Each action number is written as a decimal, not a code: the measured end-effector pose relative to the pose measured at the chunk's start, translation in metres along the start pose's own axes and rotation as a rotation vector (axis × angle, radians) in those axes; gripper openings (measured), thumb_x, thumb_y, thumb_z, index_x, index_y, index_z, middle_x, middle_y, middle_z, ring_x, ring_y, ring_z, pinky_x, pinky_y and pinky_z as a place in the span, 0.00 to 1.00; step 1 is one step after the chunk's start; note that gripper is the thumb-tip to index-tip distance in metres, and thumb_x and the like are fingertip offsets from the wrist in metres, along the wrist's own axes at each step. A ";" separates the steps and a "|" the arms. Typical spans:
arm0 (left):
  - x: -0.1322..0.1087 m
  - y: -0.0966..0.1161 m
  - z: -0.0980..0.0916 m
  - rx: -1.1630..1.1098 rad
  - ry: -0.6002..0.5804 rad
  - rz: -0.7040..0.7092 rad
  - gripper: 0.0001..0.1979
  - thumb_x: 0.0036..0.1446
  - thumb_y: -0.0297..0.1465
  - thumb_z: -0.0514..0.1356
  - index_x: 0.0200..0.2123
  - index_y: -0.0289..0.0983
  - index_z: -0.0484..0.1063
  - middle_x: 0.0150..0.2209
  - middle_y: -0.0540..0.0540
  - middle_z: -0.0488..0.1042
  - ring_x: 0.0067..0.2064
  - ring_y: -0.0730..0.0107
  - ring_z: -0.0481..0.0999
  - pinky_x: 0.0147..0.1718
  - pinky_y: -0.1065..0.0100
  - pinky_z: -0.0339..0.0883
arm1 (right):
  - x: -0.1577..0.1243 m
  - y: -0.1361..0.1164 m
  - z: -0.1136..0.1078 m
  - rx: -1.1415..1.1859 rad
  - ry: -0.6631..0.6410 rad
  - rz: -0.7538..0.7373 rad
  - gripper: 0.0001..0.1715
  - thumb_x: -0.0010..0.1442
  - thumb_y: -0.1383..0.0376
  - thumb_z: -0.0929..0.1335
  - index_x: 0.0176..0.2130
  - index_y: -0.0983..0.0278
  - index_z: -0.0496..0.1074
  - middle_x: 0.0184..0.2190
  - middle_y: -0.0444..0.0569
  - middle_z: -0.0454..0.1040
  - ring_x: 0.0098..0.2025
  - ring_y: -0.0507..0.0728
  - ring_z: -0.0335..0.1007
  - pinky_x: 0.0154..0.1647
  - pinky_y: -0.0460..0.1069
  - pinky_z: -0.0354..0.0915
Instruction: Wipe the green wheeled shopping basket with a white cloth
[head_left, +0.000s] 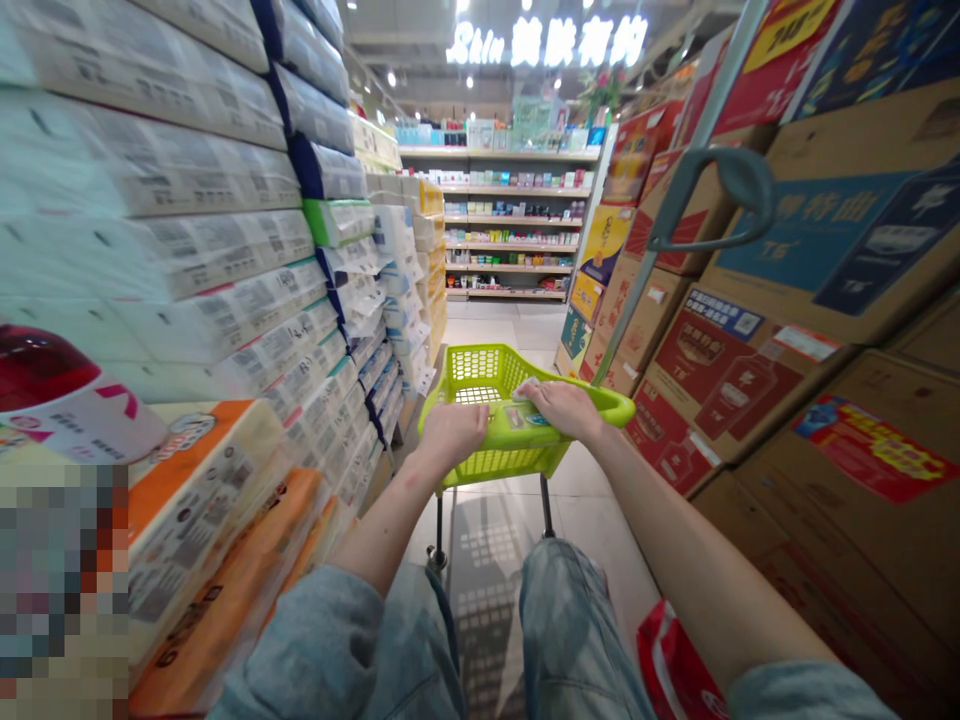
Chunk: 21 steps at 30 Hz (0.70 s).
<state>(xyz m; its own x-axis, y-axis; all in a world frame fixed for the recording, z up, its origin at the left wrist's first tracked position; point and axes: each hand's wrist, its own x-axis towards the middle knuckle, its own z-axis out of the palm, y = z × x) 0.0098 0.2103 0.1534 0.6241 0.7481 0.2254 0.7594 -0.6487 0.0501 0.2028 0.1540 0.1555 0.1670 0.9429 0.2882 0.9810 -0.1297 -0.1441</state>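
Note:
A lime-green shopping cart [507, 459] with a perforated plastic basket stands in front of my legs. Both my hands grip its near bar. My left hand [453, 434] wraps round the left part of the bar, its fingers curled over the top. Further right, my right hand [564, 408] closes over the same bar beside a small label [531, 414]. Something small and white, perhaps a tissue [527, 386], shows at the fingers of my right hand. The visible part of the basket floor holds nothing.
Stacked tissue packs [217, 160] rise close on the left, with a red-topped bottle [75, 400] nearer me. Printed cartons [817, 230] wall the right side. A grey handle on a slanted pole [709, 200] juts there. Shelves [517, 218] of small goods stand ahead beyond the tiled floor [499, 325].

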 end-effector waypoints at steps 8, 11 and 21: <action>-0.001 -0.020 0.004 0.034 0.020 -0.100 0.30 0.62 0.39 0.36 0.33 0.34 0.77 0.34 0.40 0.78 0.38 0.59 0.77 0.37 0.63 0.67 | 0.008 0.002 -0.003 0.013 -0.108 -0.119 0.34 0.66 0.52 0.47 0.45 0.57 0.74 0.42 0.46 0.76 0.44 0.55 0.69 0.41 0.46 0.59; 0.000 -0.015 0.004 0.019 0.039 -0.165 0.30 0.62 0.38 0.36 0.33 0.34 0.77 0.34 0.39 0.78 0.38 0.57 0.77 0.35 0.62 0.68 | 0.006 -0.002 -0.002 -0.044 -0.065 -0.211 0.33 0.66 0.52 0.48 0.43 0.60 0.74 0.40 0.48 0.76 0.44 0.55 0.69 0.42 0.46 0.58; 0.002 -0.018 0.004 0.010 0.092 -0.186 0.28 0.63 0.37 0.37 0.34 0.35 0.76 0.35 0.40 0.78 0.39 0.58 0.77 0.36 0.62 0.68 | -0.004 -0.027 0.001 -0.058 0.114 -0.283 0.30 0.67 0.56 0.50 0.33 0.64 0.72 0.32 0.51 0.74 0.41 0.55 0.67 0.43 0.47 0.58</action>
<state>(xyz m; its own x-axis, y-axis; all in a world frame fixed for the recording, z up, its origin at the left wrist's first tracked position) -0.0022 0.2237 0.1487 0.4537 0.8386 0.3014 0.8621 -0.4987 0.0898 0.1758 0.1544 0.1574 -0.1071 0.9039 0.4142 0.9935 0.1129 0.0105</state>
